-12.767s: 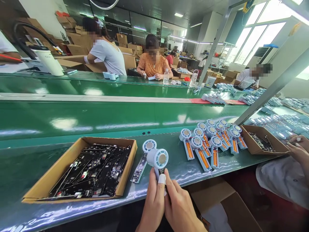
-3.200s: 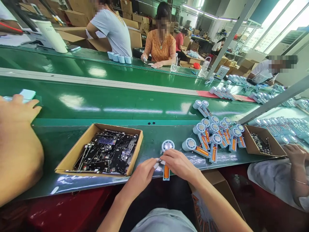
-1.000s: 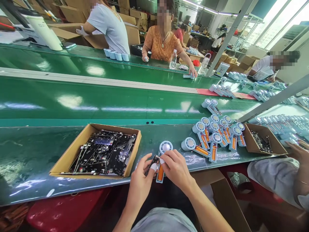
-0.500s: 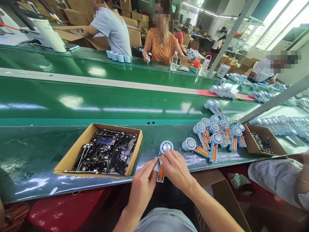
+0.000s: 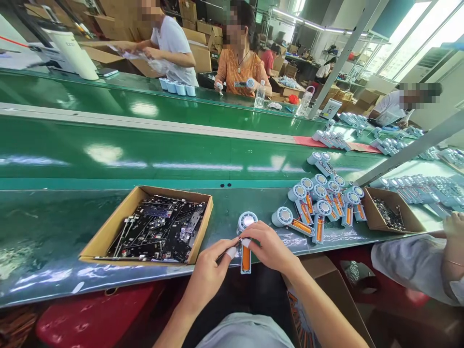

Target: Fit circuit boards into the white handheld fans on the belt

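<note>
Straight in front of me, a light-blue handheld fan body [image 5: 248,220] lies at the bench edge, its round head away from me. An orange battery [image 5: 246,258] shows in its open handle. My left hand [image 5: 212,266] is closed in a pinch left of the handle, a thin dark strip partly visible between its fingers. My right hand [image 5: 270,246] bends over the neck of the fan, thumb and fingertips pressed together near the left fingertips. What the right fingers grip is too small to make out. White covers show on both thumbs.
A cardboard box [image 5: 206,227] of black circuit boards stands left. Several similar fan bodies [image 5: 319,208] lie right, beside another box [image 5: 369,212] of small parts. Beyond runs a green conveyor [image 5: 181,150]. Co-workers sit across it, and a co-worker's arm [image 5: 453,232] is at right.
My left hand has turned and moved slightly left of the handle, uncovering more of the battery. My right hand has shifted slightly up. A co-worker across now holds up a fan.
</note>
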Demonstrator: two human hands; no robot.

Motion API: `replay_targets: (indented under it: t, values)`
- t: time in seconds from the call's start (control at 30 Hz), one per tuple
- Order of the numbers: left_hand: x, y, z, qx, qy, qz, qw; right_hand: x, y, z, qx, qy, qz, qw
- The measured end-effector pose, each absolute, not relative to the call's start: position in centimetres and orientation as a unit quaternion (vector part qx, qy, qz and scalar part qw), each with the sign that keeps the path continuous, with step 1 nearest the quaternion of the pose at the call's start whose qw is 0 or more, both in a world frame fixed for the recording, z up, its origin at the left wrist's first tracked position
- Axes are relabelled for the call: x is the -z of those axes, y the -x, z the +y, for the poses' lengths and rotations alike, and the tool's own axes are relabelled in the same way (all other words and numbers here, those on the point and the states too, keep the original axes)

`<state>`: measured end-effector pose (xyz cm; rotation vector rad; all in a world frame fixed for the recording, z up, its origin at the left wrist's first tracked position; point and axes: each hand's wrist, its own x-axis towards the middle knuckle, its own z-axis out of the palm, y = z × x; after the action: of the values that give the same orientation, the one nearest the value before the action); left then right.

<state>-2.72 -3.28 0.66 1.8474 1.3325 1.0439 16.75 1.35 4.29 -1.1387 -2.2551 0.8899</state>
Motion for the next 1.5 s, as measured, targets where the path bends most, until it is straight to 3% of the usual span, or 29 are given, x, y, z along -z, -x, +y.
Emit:
replay_targets:
  t: [0.1, 0.23, 0.33, 0.43, 0.5, 0.6, 0.77, 0.83, 0.9, 1.03, 1.27, 1.5]
  values:
    - [-0.2, 1.3, -5.3, -0.385, -0.759, 0.505, 0.145, -6.4, -17.1, 2.5, -0.39, 0.42, -0.801, 0.171]
    - [0.7, -0.9, -7.8, -0.333, -0.799, 0.497, -0.067, -8.0, -15.8, 3.9, -0.305, 0.386, -0.869, 0.044]
    - [0.9, -1.5, -8.4, -0.305, -0.81, 0.484, -0.125, -8.2, -14.5, 4.4, -0.237, 0.323, -0.912, -0.089]
    - [0.8, -1.4, -8.4, -0.296, -0.818, 0.475, -0.129, -8.1, -13.9, 4.5, -0.191, 0.298, -0.925, -0.139]
    - [1.0, -1.1, -8.4, -0.306, -0.817, 0.473, -0.12, -7.8, -14.1, 4.4, -0.188, 0.291, -0.931, -0.119]
    - [1.6, -0.5, -8.1, -0.349, -0.792, 0.498, -0.042, -6.8, -14.8, 4.1, -0.233, 0.314, -0.92, 0.002]
    - [2.0, 1.1, -6.3, -0.428, -0.619, 0.592, 0.289, -4.4, -16.0, 2.6, -0.322, 0.398, -0.826, 0.234]
    - [1.6, 1.7, -5.4, -0.434, -0.523, 0.604, 0.415, -3.9, -16.2, 1.9, -0.341, 0.406, -0.802, 0.276]
    - [1.1, 2.0, -4.8, -0.436, -0.469, 0.602, 0.478, -3.6, -16.0, 1.4, -0.344, 0.408, -0.792, 0.295]
    - [0.5, 2.0, -4.3, -0.417, -0.5, 0.615, 0.444, -3.2, -15.4, 0.7, -0.328, 0.433, -0.784, 0.302]
    - [0.9, 2.9, -4.6, -0.366, -0.684, 0.598, 0.202, -3.6, -15.0, 0.6, -0.286, 0.464, -0.802, 0.243]
    - [-0.9, 2.8, -4.0, -0.376, -0.641, 0.604, 0.287, -4.5, -14.6, 0.4, -0.241, 0.47, -0.834, 0.16]
